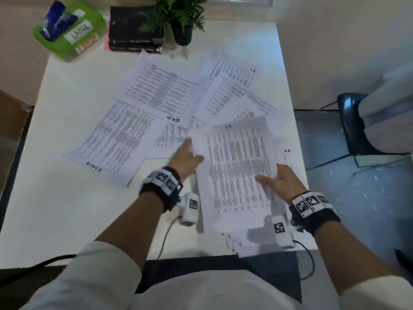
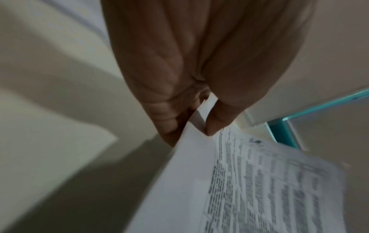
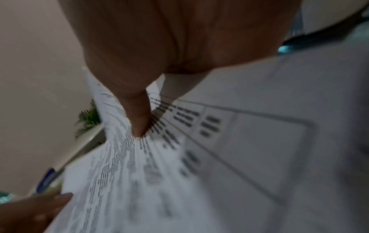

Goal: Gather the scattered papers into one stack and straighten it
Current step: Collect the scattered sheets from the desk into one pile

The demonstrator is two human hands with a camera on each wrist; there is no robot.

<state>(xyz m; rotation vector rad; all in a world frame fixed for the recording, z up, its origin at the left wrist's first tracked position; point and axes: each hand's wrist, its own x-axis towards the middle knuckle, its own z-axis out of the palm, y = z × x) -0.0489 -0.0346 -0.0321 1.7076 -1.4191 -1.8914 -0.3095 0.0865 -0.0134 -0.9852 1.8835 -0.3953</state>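
Observation:
Both hands hold one printed sheet [image 1: 234,173] lifted above the white table [image 1: 55,209]. My left hand [image 1: 186,156] pinches its left edge, thumb on top; the wrist view shows the thumb [image 2: 217,123] and fingers [image 2: 169,124] clamping the sheet [image 2: 199,173]. My right hand [image 1: 277,179] grips the right edge, with its thumb [image 3: 139,119] pressed on the printed face [image 3: 127,173]. Several other printed pages lie scattered: one at the left [image 1: 111,139], one in the middle [image 1: 161,95], overlapping ones at the back right [image 1: 232,86], and more under the held sheet near the front edge [image 1: 252,245].
At the table's back stand a green glove box labelled LARGE [image 1: 69,32], stacked black books [image 1: 134,30] and a potted plant [image 1: 181,21]. A black stool [image 1: 353,121] is on the floor to the right. Cables [image 1: 165,236] trail from the wrist cameras.

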